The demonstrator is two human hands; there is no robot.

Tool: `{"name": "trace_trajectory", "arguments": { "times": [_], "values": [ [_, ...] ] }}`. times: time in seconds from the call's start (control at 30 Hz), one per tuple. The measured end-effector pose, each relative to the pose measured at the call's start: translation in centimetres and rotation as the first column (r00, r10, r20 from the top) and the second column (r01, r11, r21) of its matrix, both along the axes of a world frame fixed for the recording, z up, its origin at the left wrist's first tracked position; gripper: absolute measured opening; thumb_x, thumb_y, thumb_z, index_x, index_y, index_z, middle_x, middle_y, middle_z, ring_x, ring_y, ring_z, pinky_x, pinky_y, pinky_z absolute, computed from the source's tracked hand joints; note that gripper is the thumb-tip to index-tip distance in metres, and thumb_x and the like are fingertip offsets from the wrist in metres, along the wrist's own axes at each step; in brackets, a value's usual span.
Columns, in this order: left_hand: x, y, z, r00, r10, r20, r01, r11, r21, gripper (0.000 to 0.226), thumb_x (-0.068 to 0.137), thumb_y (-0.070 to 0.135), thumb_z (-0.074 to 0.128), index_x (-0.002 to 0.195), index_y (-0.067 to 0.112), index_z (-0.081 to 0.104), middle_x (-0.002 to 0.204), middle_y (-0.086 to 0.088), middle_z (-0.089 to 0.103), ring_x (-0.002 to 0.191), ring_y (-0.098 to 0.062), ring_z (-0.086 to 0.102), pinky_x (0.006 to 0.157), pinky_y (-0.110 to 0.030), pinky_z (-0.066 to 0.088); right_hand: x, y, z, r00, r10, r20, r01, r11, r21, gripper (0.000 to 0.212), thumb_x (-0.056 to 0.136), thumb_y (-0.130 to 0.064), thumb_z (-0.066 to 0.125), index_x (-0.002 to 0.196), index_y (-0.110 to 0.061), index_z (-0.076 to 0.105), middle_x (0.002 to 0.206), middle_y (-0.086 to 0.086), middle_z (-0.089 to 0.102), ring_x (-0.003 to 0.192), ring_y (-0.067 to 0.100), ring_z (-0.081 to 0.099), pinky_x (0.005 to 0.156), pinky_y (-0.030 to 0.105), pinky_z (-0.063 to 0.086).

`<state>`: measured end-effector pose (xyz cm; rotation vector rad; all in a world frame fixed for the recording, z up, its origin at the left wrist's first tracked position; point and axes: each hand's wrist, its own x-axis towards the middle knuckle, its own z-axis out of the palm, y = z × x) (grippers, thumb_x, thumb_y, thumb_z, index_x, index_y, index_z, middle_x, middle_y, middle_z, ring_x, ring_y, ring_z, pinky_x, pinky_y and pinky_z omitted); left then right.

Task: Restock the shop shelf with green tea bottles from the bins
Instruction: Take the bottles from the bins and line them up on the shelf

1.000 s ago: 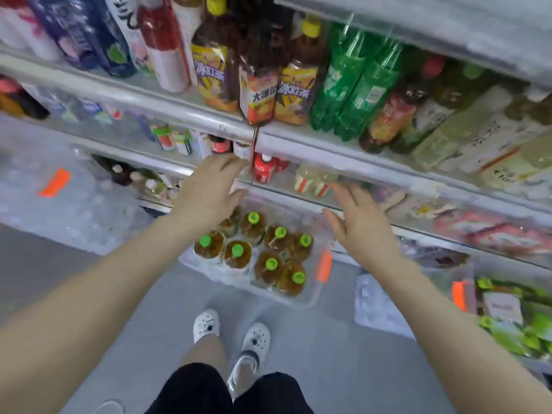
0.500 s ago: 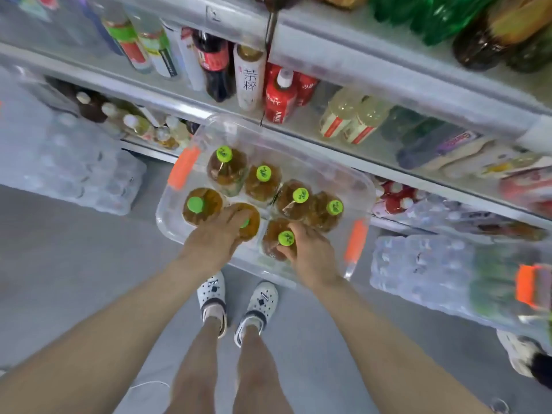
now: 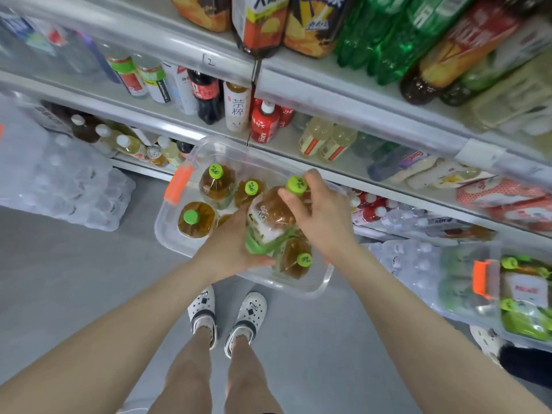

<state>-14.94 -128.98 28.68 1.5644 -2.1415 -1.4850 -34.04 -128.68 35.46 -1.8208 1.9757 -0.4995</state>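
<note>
Clear plastic makes up the bin point(image 3: 171, 234) on the floor at the foot of the shelf point(image 3: 358, 115), so we can read its stock from above: four green-capped tea bottles point(image 3: 218, 186) stand upright in it, packed shoulder to shoulder, which keeps them from tipping. A fifth, the lifted bottle point(image 3: 270, 218), is tilted above the right half of the bin, cap pointing far and right toward the shelving.

The left hand point(image 3: 230, 249) curls round its lower, labelled part and takes the weight. The right hand point(image 3: 325, 222) closes on the shoulder just under the cap, thumb laid across the neck. We judge the two-handed hold suits a large, full bottle: one hand carries, the other steers.

The bin sits just beyond the white shoes point(image 3: 203, 309), near enough that the reach down is short and the lift to the shelf direct. An orange latch point(image 3: 179, 183) marks its left end. A second bin point(image 3: 466, 282) of green-labelled stock waits well to the right, and wrapped water packs point(image 3: 68, 180) lie to the left.

We cannot tell which shelf gap the bottle is meant for; the move ahead probably calls for righting it first.
</note>
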Motion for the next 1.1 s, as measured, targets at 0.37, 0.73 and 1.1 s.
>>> {"name": "trace_trajectory", "arguments": {
  "times": [0.37, 0.73, 1.1],
  "values": [
    [4.4, -3.3, 1.4, 0.89, 0.453, 0.044, -0.452, 0.891, -0.044, 0.079, 0.063, 0.056, 0.083, 0.127, 0.031, 0.045, 0.102, 0.014, 0.059, 0.095, -0.014, 0.056, 0.08, -0.029, 0.041, -2.7, -0.3, -6.8, 0.989, -0.003, -0.149, 0.09, 0.806, 0.585, 0.028, 0.096, -0.026, 0.055, 0.12, -0.012, 0.055, 0.109, 0.006, 0.062, 0.102, 0.025, 0.06, 0.078, 0.029, 0.042],
    [7.9, -3.8, -1.8, 0.891, 0.439, 0.116, -0.45, 0.887, 0.102, 0.079, 0.05, 0.071, 0.079, 0.116, 0.039, 0.05, 0.107, 0.015, 0.066, 0.101, -0.016, 0.063, 0.091, -0.042, 0.053, 2.1, 3.8, -14.0, 0.957, 0.15, -0.247, -0.015, 0.88, 0.475, 0.043, 0.089, -0.032, 0.07, 0.124, -0.01, 0.059, 0.124, 0.013, 0.056, 0.104, 0.034, 0.061, 0.081, 0.037, 0.048],
    [8.3, -4.4, -2.8, 0.902, 0.407, 0.145, -0.424, 0.9, 0.107, 0.074, 0.058, 0.068, 0.079, 0.117, 0.035, 0.05, 0.107, 0.011, 0.066, 0.101, -0.018, 0.061, 0.082, -0.034, 0.049, 2.6, 0.2, -15.0, 0.712, 0.652, -0.26, -0.402, 0.682, 0.611, 0.074, 0.084, -0.001, 0.065, 0.148, -0.028, 0.04, 0.145, 0.005, 0.037, 0.119, 0.03, 0.039, 0.098, 0.039, 0.04]
  ]
}}
